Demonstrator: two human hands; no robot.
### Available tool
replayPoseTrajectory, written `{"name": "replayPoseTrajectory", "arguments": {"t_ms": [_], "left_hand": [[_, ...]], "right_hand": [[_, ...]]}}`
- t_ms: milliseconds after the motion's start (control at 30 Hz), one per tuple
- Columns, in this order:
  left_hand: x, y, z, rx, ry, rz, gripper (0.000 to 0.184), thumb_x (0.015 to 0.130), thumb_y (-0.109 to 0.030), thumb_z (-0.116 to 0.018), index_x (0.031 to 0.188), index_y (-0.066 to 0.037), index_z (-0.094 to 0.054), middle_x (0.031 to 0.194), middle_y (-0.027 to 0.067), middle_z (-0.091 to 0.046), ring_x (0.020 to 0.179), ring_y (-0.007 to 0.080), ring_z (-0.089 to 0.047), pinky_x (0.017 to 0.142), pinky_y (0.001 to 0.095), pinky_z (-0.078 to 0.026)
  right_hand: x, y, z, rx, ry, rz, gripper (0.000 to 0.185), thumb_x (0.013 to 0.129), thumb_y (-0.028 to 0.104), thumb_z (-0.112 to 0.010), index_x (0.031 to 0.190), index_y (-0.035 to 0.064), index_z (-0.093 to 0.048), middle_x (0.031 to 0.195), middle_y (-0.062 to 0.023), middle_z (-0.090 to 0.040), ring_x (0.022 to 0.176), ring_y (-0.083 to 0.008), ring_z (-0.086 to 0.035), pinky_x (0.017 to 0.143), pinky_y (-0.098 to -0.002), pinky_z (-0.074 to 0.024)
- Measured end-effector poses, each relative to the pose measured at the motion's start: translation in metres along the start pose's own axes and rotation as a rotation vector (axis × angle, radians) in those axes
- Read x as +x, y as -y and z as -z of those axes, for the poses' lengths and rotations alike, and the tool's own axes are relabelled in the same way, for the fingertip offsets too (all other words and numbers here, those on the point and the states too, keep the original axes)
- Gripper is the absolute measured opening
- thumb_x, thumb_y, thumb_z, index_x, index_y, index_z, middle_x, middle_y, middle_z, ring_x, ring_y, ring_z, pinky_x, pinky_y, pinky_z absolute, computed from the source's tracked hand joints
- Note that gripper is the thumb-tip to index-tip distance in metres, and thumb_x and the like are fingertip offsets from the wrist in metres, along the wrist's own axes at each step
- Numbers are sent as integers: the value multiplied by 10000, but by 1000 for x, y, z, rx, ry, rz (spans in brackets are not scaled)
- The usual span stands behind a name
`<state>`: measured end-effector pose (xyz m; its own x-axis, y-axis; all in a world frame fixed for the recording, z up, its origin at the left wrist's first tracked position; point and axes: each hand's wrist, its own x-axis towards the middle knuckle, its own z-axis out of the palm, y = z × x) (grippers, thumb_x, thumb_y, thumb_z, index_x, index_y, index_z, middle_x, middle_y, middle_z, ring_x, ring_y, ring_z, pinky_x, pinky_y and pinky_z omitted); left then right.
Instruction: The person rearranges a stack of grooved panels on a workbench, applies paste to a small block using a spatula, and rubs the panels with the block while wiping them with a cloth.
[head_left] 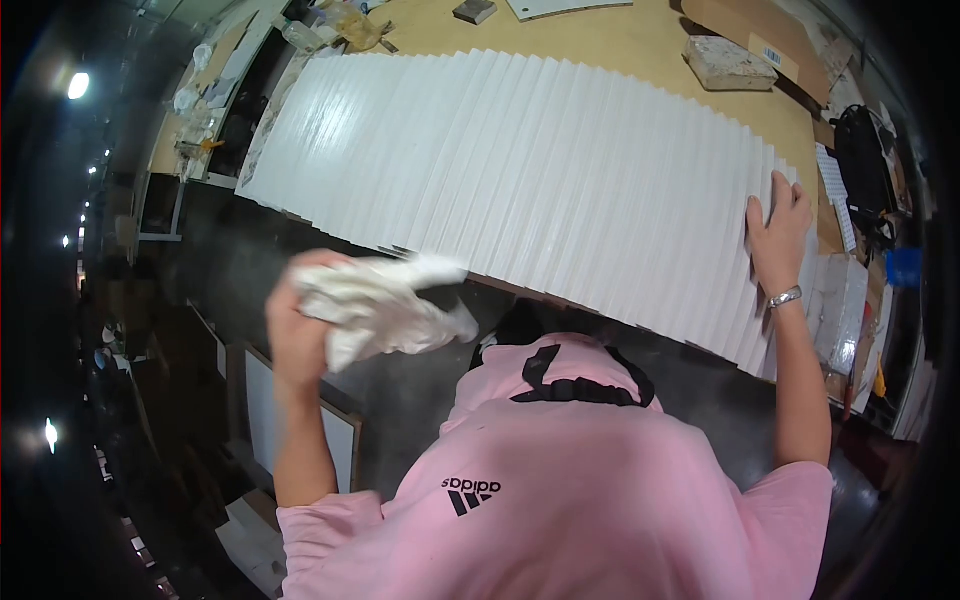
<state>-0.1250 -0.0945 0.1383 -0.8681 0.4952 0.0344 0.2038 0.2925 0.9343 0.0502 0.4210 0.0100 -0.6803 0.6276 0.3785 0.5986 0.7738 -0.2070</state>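
Many long white strips (560,170) lie overlapped side by side across the yellowish table (640,30). My left hand (300,310) is closed round a crumpled white cloth (375,305), held in the air just off the table's near edge; the cloth's right end is blurred. My right hand (780,235), with a metal band at its wrist, rests with spread fingers on the right end of the row of strips.
A whitish block (730,62) and a cardboard piece (765,35) lie at the back right. A small dark block (474,11) sits at the back. Plastic-wrapped items (840,310) stand right of my right wrist. Boards (300,410) lean at the lower left.
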Motion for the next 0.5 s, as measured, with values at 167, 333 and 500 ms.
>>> {"name": "replayPoseTrajectory", "arguments": {"t_ms": [167,333,500], "left_hand": [[66,15,113,-668,-275,-172,469,1029,-250,-449,1436,-16,-443,1397,169,-546,1284,327,-534,1116,497,-401],[143,-6,125,-641,-464,-197,475,1026,-258,-413,1432,-15,-451,1440,183,-503,1302,361,-516,1120,542,-394],[173,48,90,334,352,-143,631,805,-206,-690,1375,-5,-507,1352,169,-563,1236,313,-561,1024,465,-459]], "right_hand": [[1,-7,4,2,46,6,559,930,293,-618,1425,76,-475,1412,-292,-421,1309,-453,-404,1110,-496,-333],[-6,-4,3,104,140,-38,573,944,337,-601,1443,89,-465,1450,-302,-417,1339,-482,-380,1133,-503,-306],[-12,37,-1,-182,22,-107,560,941,349,-596,1423,84,-492,1443,-287,-451,1357,-450,-394,1132,-495,-314]]}}
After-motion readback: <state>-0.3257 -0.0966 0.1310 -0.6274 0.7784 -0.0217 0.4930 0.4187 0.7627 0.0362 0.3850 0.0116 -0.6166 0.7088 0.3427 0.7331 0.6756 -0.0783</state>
